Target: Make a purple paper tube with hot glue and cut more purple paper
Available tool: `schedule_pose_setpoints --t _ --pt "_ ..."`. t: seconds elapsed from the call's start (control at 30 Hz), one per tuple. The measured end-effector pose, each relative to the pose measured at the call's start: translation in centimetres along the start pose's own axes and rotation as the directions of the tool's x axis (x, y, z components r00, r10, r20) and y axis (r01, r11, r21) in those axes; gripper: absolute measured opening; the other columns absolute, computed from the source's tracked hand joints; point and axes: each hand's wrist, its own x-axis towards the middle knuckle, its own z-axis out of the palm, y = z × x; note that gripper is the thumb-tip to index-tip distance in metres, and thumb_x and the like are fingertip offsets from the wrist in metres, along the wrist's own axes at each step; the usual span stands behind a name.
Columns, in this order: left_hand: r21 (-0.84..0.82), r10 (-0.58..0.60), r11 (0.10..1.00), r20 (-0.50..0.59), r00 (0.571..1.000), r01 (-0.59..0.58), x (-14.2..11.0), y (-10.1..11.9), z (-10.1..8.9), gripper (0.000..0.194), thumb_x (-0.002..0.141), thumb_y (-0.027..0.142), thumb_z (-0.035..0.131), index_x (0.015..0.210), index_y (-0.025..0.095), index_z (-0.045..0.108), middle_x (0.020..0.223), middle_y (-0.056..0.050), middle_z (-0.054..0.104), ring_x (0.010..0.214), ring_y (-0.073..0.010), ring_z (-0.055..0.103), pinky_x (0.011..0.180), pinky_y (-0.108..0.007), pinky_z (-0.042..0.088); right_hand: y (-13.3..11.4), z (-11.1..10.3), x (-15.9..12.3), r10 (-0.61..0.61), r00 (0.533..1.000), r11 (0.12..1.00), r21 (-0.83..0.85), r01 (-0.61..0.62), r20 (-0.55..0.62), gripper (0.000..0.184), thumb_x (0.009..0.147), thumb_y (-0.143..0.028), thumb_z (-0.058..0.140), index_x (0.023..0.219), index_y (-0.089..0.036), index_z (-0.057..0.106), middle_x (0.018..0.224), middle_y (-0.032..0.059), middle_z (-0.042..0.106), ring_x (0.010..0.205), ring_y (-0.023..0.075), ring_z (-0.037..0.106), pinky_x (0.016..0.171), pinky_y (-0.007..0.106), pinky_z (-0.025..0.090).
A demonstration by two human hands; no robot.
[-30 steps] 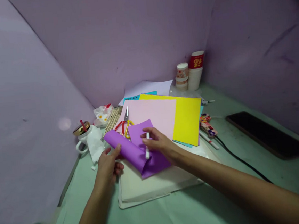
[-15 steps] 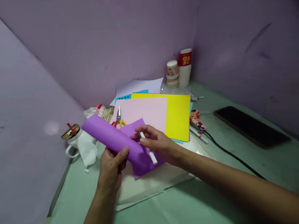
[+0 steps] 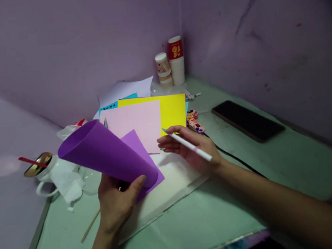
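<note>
My left hand [image 3: 118, 196] grips a sheet of purple paper [image 3: 107, 153] from below, thumb on top. The paper is curled into a tube, its wide mouth facing up and left. A flat purple corner [image 3: 135, 140] shows behind the tube; whether it belongs to the same sheet I cannot tell. In my right hand [image 3: 195, 149] is a slim white marker [image 3: 189, 143] with a pink band and a bluish tip, pointing up and left. That hand is to the right of the tube, apart from it. The scissors [image 3: 105, 123] are mostly hidden behind the tube; only a blade tip shows.
Pink paper [image 3: 133, 115] and yellow paper [image 3: 173, 108] lie stacked at the back. Paper cups [image 3: 177, 67] stand in the corner. A phone [image 3: 247, 119] lies right, past a black cable [image 3: 235, 157]. A white mug [image 3: 47, 175] stands left; a thin stick [image 3: 90, 226] lies near.
The purple paper has opened into a wider tube, its mouth turned more toward me. My right hand has drawn away to the right with the marker, whose bluish tip now shows. The view has shifted right.
</note>
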Motion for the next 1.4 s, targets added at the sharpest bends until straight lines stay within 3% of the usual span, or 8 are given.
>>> schedule_pose_setpoints --t 0.13,0.33,0.53,0.63,0.87,1.07,1.2,1.4 --pt "0.052 0.056 0.997 0.045 0.997 -0.058 0.1 -0.4 0.3 0.046 0.047 0.036 0.081 0.082 0.018 0.057 0.063 -0.001 0.065 0.051 -0.0163 0.058 0.043 -0.024 0.046 1.1 0.5 0.0 0.054 0.996 0.998 -0.020 -0.053 0.066 0.020 0.081 -0.031 0.049 0.096 -0.018 0.057 0.096 0.0080 0.069 0.091 0.0208 0.065 0.093 0.042 0.042" --pt "0.034 0.016 0.999 0.119 0.993 -0.021 -0.1 -1.2 0.3 0.043 0.051 0.039 0.080 0.083 0.015 0.061 0.065 -0.004 0.068 0.053 -0.0181 0.061 0.046 -0.026 0.047 2.8 1.0 0.3 0.142 0.981 0.985 -0.121 -0.126 0.135 0.024 0.070 -0.014 0.051 0.093 -0.020 0.056 0.101 0.0049 0.064 0.086 0.0198 0.062 0.083 0.040 0.046" --pt "-0.111 -0.002 0.993 0.270 0.963 0.033 -0.4 -1.7 0.6 0.047 0.060 0.036 0.077 0.098 0.013 0.062 0.087 -0.011 0.072 0.074 -0.0244 0.068 0.064 -0.032 0.055 3.1 1.1 0.3 0.141 0.982 0.975 -0.189 -0.116 0.123 0.025 0.069 -0.011 0.048 0.092 -0.020 0.056 0.096 0.0050 0.062 0.084 0.0193 0.060 0.079 0.038 0.045" --pt "-0.095 -0.030 0.993 0.328 0.944 0.065 -0.4 -1.9 0.8 0.046 0.063 0.037 0.076 0.099 0.012 0.063 0.090 -0.013 0.071 0.078 -0.0257 0.068 0.069 -0.035 0.055 3.1 1.1 0.3 0.130 0.983 0.974 -0.202 -0.102 0.126 0.024 0.070 -0.012 0.047 0.091 -0.019 0.055 0.092 0.0049 0.060 0.083 0.0186 0.059 0.077 0.037 0.045" --pt "-0.111 -0.045 0.990 0.345 0.938 0.089 -0.5 -1.6 1.1 0.041 0.063 0.033 0.076 0.096 0.012 0.068 0.089 -0.012 0.072 0.077 -0.0244 0.068 0.069 -0.033 0.055 3.4 0.9 0.4 0.128 0.983 0.965 -0.245 -0.093 0.129 0.022 0.070 -0.013 0.048 0.088 -0.019 0.058 0.088 0.0052 0.060 0.082 0.0193 0.058 0.077 0.038 0.045" --pt "-0.017 0.017 1.000 0.305 0.952 -0.012 -0.8 -1.9 1.2 0.036 0.067 0.038 0.073 0.094 0.015 0.068 0.088 -0.008 0.073 0.077 -0.0226 0.068 0.066 -0.029 0.054 2.9 0.4 0.5 0.108 0.984 0.964 -0.256 -0.069 0.139 0.041 0.062 -0.008 0.043 0.097 -0.020 0.061 0.093 0.0047 0.066 0.093 0.0212 0.060 0.088 0.042 0.045" --pt "0.022 0.021 0.999 0.293 0.956 -0.029 -0.9 -2.5 1.3 0.034 0.067 0.039 0.073 0.091 0.015 0.067 0.082 -0.006 0.073 0.071 -0.0225 0.068 0.059 -0.029 0.054 2.0 0.1 0.6 0.048 0.992 0.977 -0.213 -0.022 0.119 0.035 0.066 -0.012 0.054 0.100 -0.020 0.058 0.092 0.0049 0.069 0.091 0.0208 0.064 0.089 0.042 0.046" --pt "0.042 0.022 0.998 0.297 0.955 -0.036 -1.0 -2.4 1.2 0.032 0.067 0.040 0.072 0.089 0.017 0.067 0.082 -0.004 0.074 0.069 -0.0208 0.067 0.058 -0.027 0.053 2.3 -0.5 0.4 -0.057 0.989 0.947 -0.305 0.096 0.134 0.032 0.071 -0.018 0.066 0.099 -0.022 0.052 0.098 0.0053 0.068 0.097 0.0202 0.064 0.090 0.041 0.046"
